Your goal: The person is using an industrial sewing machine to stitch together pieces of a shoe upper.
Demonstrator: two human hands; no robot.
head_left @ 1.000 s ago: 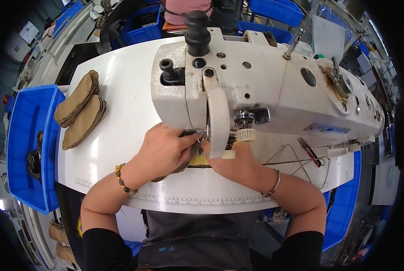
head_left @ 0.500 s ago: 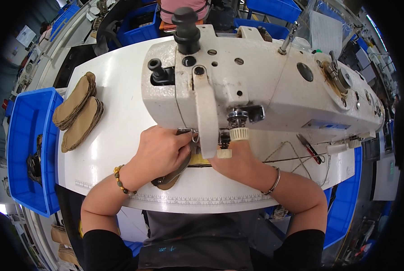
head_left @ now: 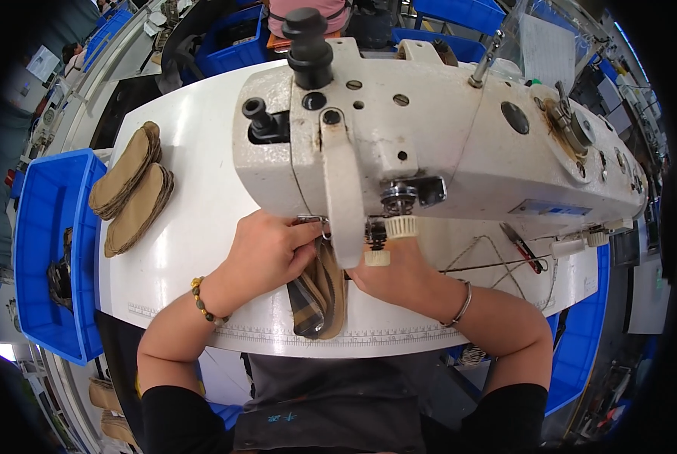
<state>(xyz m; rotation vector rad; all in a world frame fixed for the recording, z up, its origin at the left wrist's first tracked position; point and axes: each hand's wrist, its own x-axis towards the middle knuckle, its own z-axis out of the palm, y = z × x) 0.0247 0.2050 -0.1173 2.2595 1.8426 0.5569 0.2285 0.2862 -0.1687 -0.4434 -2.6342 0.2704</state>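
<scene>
A fabric shoe piece point(head_left: 319, 299), dark plaid with tan layers, lies under the white sewing machine point(head_left: 429, 136), its rounded end towards me. My left hand point(head_left: 267, 246) is closed at its upper left edge, thumb and forefinger pressed together by the needle area. My right hand point(head_left: 395, 268) rests on the other side of the piece, close to its right edge. The machine's head and knobs cover its fingers, so their grip cannot be made out. The top end of the piece is hidden too.
Two stacks of tan sole-shaped pieces point(head_left: 138, 208) lie on the white table point(head_left: 202, 174) at left. Beside them stands a blue bin point(head_left: 28, 250) with dark items. Thread snips point(head_left: 521, 246) and loose cord point(head_left: 497, 261) lie right of my right hand. A printed ruler point(head_left: 240, 334) follows the near edge.
The shoe piece has swung round: its near end moved right from under my left wrist and points straight towards me. The yellow patch between my hands is no longer visible. Both hands stay nearly in place.
</scene>
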